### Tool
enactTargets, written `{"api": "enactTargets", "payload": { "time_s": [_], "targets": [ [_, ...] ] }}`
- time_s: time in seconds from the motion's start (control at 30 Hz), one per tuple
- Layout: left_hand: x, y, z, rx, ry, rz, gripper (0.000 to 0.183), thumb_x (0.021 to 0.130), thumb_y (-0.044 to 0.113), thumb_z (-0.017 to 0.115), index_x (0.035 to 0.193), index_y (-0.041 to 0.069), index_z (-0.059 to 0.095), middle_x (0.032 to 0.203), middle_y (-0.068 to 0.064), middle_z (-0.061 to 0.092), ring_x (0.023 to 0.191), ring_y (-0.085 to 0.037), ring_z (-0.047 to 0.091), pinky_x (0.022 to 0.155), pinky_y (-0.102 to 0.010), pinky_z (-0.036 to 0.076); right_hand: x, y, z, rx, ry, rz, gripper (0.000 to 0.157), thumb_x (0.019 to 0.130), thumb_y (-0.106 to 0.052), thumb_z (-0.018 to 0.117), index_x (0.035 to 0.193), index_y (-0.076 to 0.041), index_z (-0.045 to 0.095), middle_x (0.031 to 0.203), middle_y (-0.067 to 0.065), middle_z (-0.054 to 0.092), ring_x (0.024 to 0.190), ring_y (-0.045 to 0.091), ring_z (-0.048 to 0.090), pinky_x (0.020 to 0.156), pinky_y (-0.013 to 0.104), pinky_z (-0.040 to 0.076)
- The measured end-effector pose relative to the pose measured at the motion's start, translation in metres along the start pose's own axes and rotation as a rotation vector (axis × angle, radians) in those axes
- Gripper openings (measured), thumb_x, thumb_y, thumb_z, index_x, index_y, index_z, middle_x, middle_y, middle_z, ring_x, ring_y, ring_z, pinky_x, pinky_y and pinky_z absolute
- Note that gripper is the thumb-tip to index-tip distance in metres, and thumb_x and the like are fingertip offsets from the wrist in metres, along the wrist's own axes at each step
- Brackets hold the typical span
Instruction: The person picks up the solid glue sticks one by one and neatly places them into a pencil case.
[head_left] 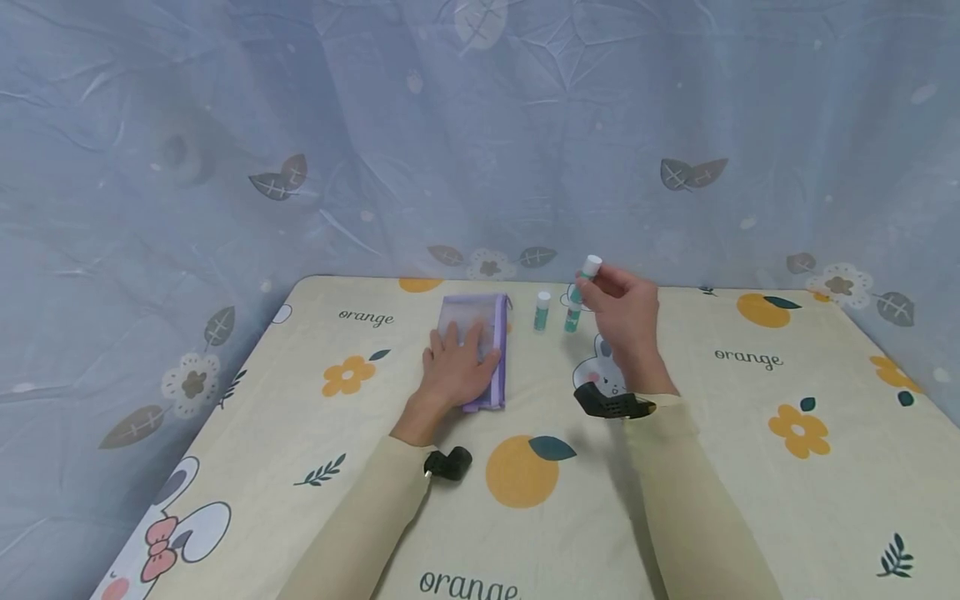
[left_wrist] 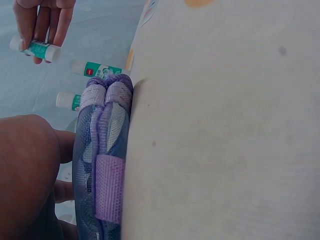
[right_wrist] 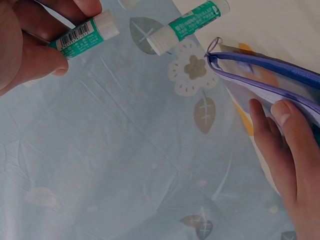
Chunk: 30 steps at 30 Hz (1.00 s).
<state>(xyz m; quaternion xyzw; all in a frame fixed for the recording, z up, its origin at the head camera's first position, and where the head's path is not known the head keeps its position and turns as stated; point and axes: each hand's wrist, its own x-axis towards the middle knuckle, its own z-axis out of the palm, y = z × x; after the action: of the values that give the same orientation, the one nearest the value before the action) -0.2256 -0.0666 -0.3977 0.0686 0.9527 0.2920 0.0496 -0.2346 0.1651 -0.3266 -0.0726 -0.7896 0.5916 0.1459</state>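
Note:
A translucent mesh zip pouch (head_left: 472,308) with purple edging lies on the table. My left hand (head_left: 456,372) rests on top of it with the fingers spread. In my right hand (head_left: 628,315) I hold a green glue stick with white ends (head_left: 591,267), pinched between thumb and fingers above the tabletop. Two similar glue sticks stand upright right of the pouch: one nearer it (head_left: 541,313), the other (head_left: 572,318) just below the held stick. The right wrist view shows a barcode on the held glue stick (right_wrist: 82,37); the left wrist view shows the pouch's zipped side (left_wrist: 102,150) edge-on.
A cream tablecloth (head_left: 525,533) printed with oranges, flowers and rabbits covers the table. Behind its far edge hangs a blue-grey curtain (head_left: 480,150) with leaf prints. Black wrist cameras sit on the left wrist (head_left: 448,463) and the right wrist (head_left: 611,404).

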Motion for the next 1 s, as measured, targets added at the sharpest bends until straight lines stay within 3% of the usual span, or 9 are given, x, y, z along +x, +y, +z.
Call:
{"api": "enactTargets", "payload": {
  "time_s": [0.3, 0.6, 0.8, 1.0],
  "targets": [
    [-0.003, 0.001, -0.001, 0.001, 0.0, 0.003, 0.067, 0.11, 0.047, 0.044, 0.169, 0.018, 0.029, 0.177, -0.027, 0.014, 0.163, -0.055, 0.003, 0.128, -0.07, 0.011, -0.003, 0.003, 0.009, 0.028, -0.041, -0.047, 0.037, 0.104, -0.021, 0.07, 0.139, -0.01, 0.071, 0.137, 0.011, 0.073, 0.124, 0.025, 0.067, 0.113, 0.043, 0.051],
    [-0.001, 0.0, 0.0, -0.001, -0.002, 0.002, 0.068, 0.11, 0.047, 0.044, 0.17, 0.019, 0.028, 0.177, -0.027, 0.012, 0.163, -0.055, 0.001, 0.129, -0.071, 0.01, -0.005, 0.002, 0.017, 0.017, -0.046, -0.028, 0.037, 0.102, -0.022, 0.072, 0.138, -0.011, 0.072, 0.133, 0.011, 0.075, 0.11, 0.023, 0.07, 0.097, 0.034, 0.05],
    [0.0, -0.001, 0.001, -0.001, -0.003, 0.003, 0.068, 0.11, 0.048, 0.044, 0.17, 0.019, 0.027, 0.177, -0.027, 0.012, 0.163, -0.055, 0.001, 0.129, -0.07, 0.01, -0.005, 0.002, 0.021, 0.047, -0.069, -0.023, 0.037, 0.101, -0.019, 0.073, 0.136, -0.009, 0.073, 0.133, 0.013, 0.075, 0.117, 0.024, 0.069, 0.092, 0.032, 0.049],
    [-0.001, 0.001, 0.0, 0.0, -0.002, 0.003, 0.068, 0.11, 0.047, 0.044, 0.17, 0.019, 0.027, 0.177, -0.027, 0.012, 0.163, -0.056, 0.001, 0.129, -0.071, 0.01, -0.007, 0.002, 0.025, 0.045, -0.09, -0.005, 0.039, 0.1, -0.022, 0.074, 0.138, -0.013, 0.072, 0.136, 0.01, 0.074, 0.126, 0.025, 0.067, 0.101, 0.04, 0.048]
  ]
}}
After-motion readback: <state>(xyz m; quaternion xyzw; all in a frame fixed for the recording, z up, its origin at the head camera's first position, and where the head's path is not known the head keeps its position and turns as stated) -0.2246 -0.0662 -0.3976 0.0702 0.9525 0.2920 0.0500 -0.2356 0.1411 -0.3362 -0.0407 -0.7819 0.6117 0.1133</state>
